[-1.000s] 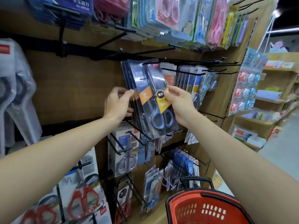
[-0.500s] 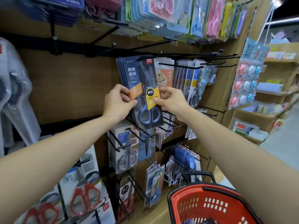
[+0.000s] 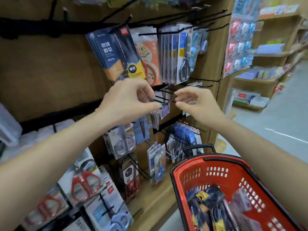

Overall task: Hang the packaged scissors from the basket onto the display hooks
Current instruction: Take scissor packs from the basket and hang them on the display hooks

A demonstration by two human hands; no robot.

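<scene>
A stack of dark blue packaged scissors point(image 3: 112, 52) with a yellow label hangs on a black display hook point(image 3: 111, 32) at upper centre. Neither hand touches it. My left hand point(image 3: 128, 101) is just below the stack, fingers loosely curled and holding nothing. My right hand point(image 3: 198, 104) is level with it to the right, also loosely curled and holding nothing. Bare black hooks point(image 3: 164, 99) stick out between the two hands. The red basket point(image 3: 191, 176) at the lower right holds several more blue and yellow scissors packs point(image 3: 210, 202).
The wooden display wall carries more hooks with other packaged scissors point(image 3: 175, 54) to the right and red-handled scissors point(image 3: 85, 184) at the lower left. Wooden shelves point(image 3: 266, 54) with stationery stand at the right beside a grey aisle floor point(image 3: 283, 114).
Both hands have let go of the dark blue pack, which now hangs on its hook, and have dropped below it. The view has tilted down, showing the basket's contents.
</scene>
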